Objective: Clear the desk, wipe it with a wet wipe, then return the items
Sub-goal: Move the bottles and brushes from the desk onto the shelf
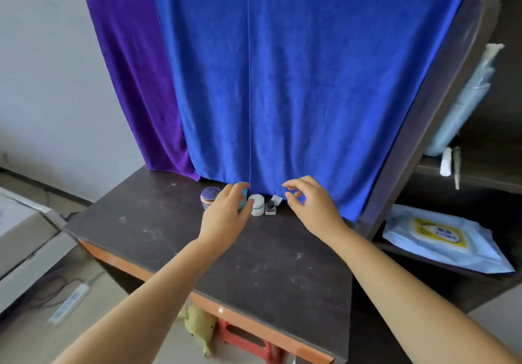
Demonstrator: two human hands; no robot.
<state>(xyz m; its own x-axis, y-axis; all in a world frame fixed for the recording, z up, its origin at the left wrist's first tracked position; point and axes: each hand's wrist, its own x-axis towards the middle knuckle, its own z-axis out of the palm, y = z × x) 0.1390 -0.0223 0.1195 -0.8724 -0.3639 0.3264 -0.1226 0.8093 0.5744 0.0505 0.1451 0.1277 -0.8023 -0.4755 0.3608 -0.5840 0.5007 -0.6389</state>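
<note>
The left hand (226,214) closes around a teal round container (244,197), just left of the white jar (257,205); the right hand (309,202), fingers loosely curled, holds nothing just right of the jar. These small, rigid cosmetics look light, probably best pinched by their sides. Around the jar, the dark desk (169,231) is dusty; wet wipes (440,236) lie well right.

Both forearms bare to frame edge, no sleeves visible. Left hand (226,217) and right hand (313,208): no rings, watch, gloves.
</note>
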